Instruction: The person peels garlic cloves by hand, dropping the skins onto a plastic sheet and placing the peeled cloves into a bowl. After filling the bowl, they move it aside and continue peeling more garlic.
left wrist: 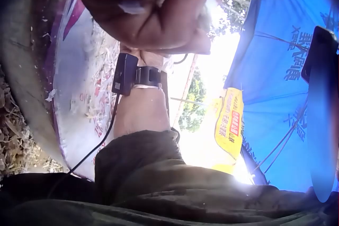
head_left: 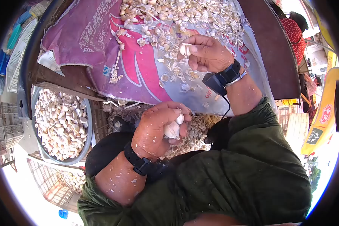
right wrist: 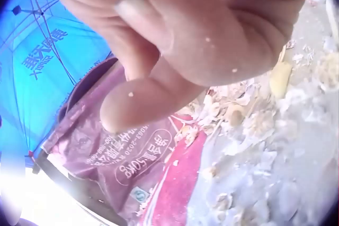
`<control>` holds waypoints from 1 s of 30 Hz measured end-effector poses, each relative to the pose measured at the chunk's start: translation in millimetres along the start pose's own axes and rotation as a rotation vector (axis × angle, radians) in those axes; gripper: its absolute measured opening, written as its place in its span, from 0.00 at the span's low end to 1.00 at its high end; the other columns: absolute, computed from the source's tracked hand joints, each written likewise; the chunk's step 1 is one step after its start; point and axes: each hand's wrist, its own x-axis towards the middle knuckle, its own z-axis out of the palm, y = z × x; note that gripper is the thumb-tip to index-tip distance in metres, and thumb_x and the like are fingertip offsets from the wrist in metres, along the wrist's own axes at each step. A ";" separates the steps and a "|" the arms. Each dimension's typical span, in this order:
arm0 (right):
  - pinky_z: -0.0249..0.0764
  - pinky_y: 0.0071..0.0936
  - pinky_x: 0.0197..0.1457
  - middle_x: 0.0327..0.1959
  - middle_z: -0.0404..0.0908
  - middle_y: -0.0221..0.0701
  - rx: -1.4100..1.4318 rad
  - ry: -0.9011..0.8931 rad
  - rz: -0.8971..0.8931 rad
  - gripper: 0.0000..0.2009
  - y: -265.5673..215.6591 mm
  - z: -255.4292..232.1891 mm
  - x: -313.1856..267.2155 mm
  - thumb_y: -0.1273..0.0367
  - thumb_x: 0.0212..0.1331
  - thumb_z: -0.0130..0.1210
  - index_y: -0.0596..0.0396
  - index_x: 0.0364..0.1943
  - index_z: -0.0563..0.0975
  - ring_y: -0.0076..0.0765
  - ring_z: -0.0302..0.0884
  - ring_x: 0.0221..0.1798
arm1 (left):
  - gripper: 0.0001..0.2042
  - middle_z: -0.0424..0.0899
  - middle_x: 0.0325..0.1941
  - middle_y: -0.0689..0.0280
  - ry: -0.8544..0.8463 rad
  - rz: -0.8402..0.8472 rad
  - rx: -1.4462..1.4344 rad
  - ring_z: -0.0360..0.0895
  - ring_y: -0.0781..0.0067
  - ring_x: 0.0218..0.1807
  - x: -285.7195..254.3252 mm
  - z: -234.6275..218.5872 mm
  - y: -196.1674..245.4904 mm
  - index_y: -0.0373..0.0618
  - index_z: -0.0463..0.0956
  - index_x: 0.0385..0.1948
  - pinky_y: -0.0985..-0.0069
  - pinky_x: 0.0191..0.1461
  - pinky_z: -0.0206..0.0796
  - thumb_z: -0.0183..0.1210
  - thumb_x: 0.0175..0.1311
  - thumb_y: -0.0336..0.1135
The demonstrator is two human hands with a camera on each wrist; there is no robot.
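The left hand [head_left: 154, 130] curls round garlic, a white bulb piece [head_left: 172, 130] in the palm and a smaller clove [head_left: 180, 119] by the thumb, in front of the lap. Above and to the right, over the sack [head_left: 139, 71], the right hand [head_left: 211, 54] pinches a garlic clove [head_left: 184, 49] between thumb and forefinger. The left wrist view has the left hand [left wrist: 148, 14] curled, a bit of white between its fingers. In the right wrist view the right hand [right wrist: 180, 30] has thumb and fingers bent together; its clove is hidden there.
Loose garlic [head_left: 184, 13] and skins cover the sack's far part. A round tub [head_left: 89, 128] full of cloves stands at the left, a plastic crate [head_left: 45, 184] below it. Skins [head_left: 192, 132] lie under the table's near edge. Another person [head_left: 293, 35] is at the far right.
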 end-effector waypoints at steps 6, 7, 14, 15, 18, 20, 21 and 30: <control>0.74 0.23 0.23 0.38 0.81 0.44 0.044 -0.331 -0.116 0.11 -29.4 85.7 -56.2 0.72 0.64 0.55 0.64 0.47 0.73 0.31 0.82 0.27 | 0.10 0.81 0.34 0.62 0.074 0.016 0.019 0.78 0.73 0.26 -3.0 2.0 -4.0 0.38 0.76 0.38 0.77 0.22 0.64 0.54 0.61 0.34; 0.74 0.23 0.24 0.36 0.82 0.40 0.096 -0.426 -0.121 0.09 -36.5 105.1 -67.4 0.72 0.63 0.56 0.63 0.44 0.75 0.31 0.82 0.28 | 0.09 0.81 0.33 0.62 0.077 0.044 -0.035 0.78 0.73 0.26 -3.0 3.0 -6.0 0.38 0.76 0.37 0.77 0.22 0.63 0.54 0.61 0.34; 0.76 0.27 0.26 0.27 0.80 0.34 0.033 -0.989 -0.497 0.09 -61.3 197.8 -90.8 0.68 0.57 0.65 0.60 0.31 0.79 0.33 0.80 0.28 | 0.10 0.81 0.31 0.64 -0.004 0.034 0.051 0.77 0.74 0.24 -7.0 0.5 -0.5 0.39 0.77 0.36 0.78 0.22 0.62 0.54 0.61 0.36; 0.76 0.27 0.26 0.27 0.80 0.34 0.034 -0.992 -0.493 0.09 -50.1 202.5 -97.5 0.68 0.57 0.65 0.60 0.31 0.79 0.33 0.80 0.28 | 0.10 0.81 0.31 0.64 -0.004 0.036 0.047 0.77 0.74 0.24 -7.5 0.2 -0.3 0.39 0.77 0.36 0.78 0.22 0.62 0.54 0.61 0.36; 0.69 0.25 0.16 0.23 0.79 0.37 0.127 -0.865 -0.723 0.12 -21.8 219.1 -112.0 0.66 0.57 0.65 0.60 0.25 0.78 0.34 0.77 0.18 | 0.11 0.80 0.31 0.64 0.011 0.031 0.038 0.77 0.74 0.25 -9.7 -0.8 -1.6 0.39 0.77 0.36 0.79 0.22 0.62 0.54 0.61 0.37; 0.60 0.25 0.08 0.17 0.77 0.38 0.296 -0.225 -1.023 0.13 -30.5 240.8 -111.2 0.65 0.58 0.64 0.59 0.22 0.77 0.33 0.70 0.10 | 0.11 0.80 0.32 0.65 -0.022 0.048 0.062 0.77 0.74 0.25 -11.5 -2.1 -0.5 0.40 0.77 0.37 0.79 0.22 0.62 0.54 0.61 0.37; 0.60 0.25 0.08 0.17 0.77 0.38 0.301 -0.224 -1.020 0.13 -26.1 241.4 -113.3 0.65 0.58 0.64 0.59 0.22 0.77 0.33 0.70 0.10 | 0.11 0.80 0.32 0.65 -0.016 0.046 0.060 0.77 0.74 0.25 -12.2 -4.1 0.2 0.40 0.77 0.37 0.79 0.22 0.62 0.54 0.61 0.37; 0.64 0.23 0.16 0.18 0.78 0.34 0.045 -0.401 -0.719 0.12 -56.8 209.0 -107.5 0.64 0.57 0.65 0.56 0.21 0.79 0.27 0.69 0.12 | 0.13 0.80 0.32 0.61 -0.002 0.046 0.069 0.76 0.74 0.25 -12.5 0.4 -0.7 0.36 0.75 0.36 0.81 0.20 0.59 0.52 0.62 0.39</control>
